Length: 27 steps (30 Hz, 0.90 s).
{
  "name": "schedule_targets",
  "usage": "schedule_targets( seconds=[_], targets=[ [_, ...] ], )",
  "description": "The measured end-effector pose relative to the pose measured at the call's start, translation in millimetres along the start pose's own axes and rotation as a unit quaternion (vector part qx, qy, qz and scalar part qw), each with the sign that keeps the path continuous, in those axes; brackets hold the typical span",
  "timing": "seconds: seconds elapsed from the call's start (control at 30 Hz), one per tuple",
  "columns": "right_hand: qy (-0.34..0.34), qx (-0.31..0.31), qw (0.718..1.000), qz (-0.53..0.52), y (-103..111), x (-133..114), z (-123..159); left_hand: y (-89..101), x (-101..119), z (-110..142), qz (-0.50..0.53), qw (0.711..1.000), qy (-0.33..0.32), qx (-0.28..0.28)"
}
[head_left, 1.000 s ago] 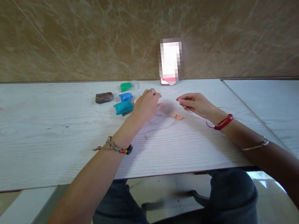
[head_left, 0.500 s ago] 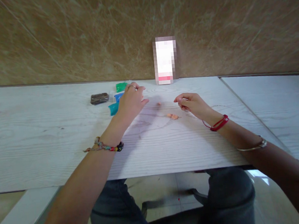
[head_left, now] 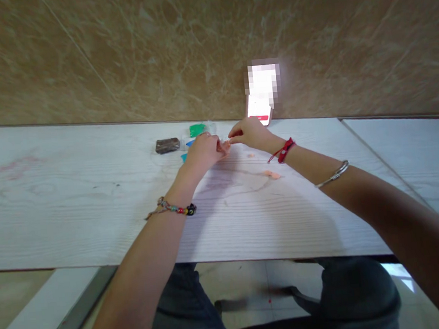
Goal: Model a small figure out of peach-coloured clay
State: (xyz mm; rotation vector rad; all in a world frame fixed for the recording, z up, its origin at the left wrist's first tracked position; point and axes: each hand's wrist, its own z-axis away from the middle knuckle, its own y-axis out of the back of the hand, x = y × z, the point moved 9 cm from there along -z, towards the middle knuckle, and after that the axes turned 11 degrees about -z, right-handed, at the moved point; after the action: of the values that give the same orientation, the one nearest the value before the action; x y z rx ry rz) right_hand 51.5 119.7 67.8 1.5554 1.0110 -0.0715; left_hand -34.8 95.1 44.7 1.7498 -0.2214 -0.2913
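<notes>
My left hand (head_left: pixel 205 153) is closed, with a lump of peach-coloured modelling clay (head_left: pixel 224 147) between its fingertips. From the right, my right hand (head_left: pixel 253 133) meets it, thumb and forefinger pinched at the clay's upper edge. Below the right wrist, a peach clay piece (head_left: pixel 272 174) lies on the white wood-grain table (head_left: pixel 247 223), and a smaller peach bit (head_left: pixel 251 155) lies nearer the hands. Left of my left hand are a brown clay pack (head_left: pixel 167 145) and a green clay pack (head_left: pixel 197 130). A blue pack (head_left: pixel 190 143) and a teal pack (head_left: pixel 184 158) are mostly hidden behind that hand.
A phone (head_left: pixel 260 112) with a lit, partly blurred screen leans against the brown marbled wall (head_left: pixel 137 59) behind the table. A seam (head_left: pixel 389 167) crosses the tabletop on the right. My legs (head_left: pixel 353 286) are under the front edge.
My right hand has moved left and up from beside the loose clay pieces to meet my left hand. The left fingers, earlier spread, are now closed on clay. The view has shifted slightly.
</notes>
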Motion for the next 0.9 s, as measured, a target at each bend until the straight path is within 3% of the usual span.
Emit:
schedule_targets(
  seconds=[0.3, 0.6, 0.7, 0.77, 0.9],
  targets=[
    [0.029, -0.035, 0.997, 0.058, -16.7, -6.5, -7.6, 1.5, -1.7, 2.0, 0.01, 1.0, 0.024, -0.003],
    [-0.094, 0.041, 0.989, -0.107, -11.0, 12.4, 7.5, 2.9, 1.5, 3.3, 0.028, 0.999, 0.033, -0.018],
    [-0.129, 0.071, 0.968, -0.203, -10.6, 18.9, 10.9, 3.3, 1.5, 3.3, 0.031, 0.999, 0.032, -0.015],
    [-0.16, 0.088, 0.94, -0.289, -6.1, 23.5, 13.6, 2.5, 0.6, 4.0, 0.033, 0.999, 0.035, -0.018],
    [-0.181, 0.113, 0.886, -0.412, 17.4, 28.0, 27.1, 0.4, -3.1, 6.4, 0.03, 0.998, 0.053, -0.031]
  ],
)
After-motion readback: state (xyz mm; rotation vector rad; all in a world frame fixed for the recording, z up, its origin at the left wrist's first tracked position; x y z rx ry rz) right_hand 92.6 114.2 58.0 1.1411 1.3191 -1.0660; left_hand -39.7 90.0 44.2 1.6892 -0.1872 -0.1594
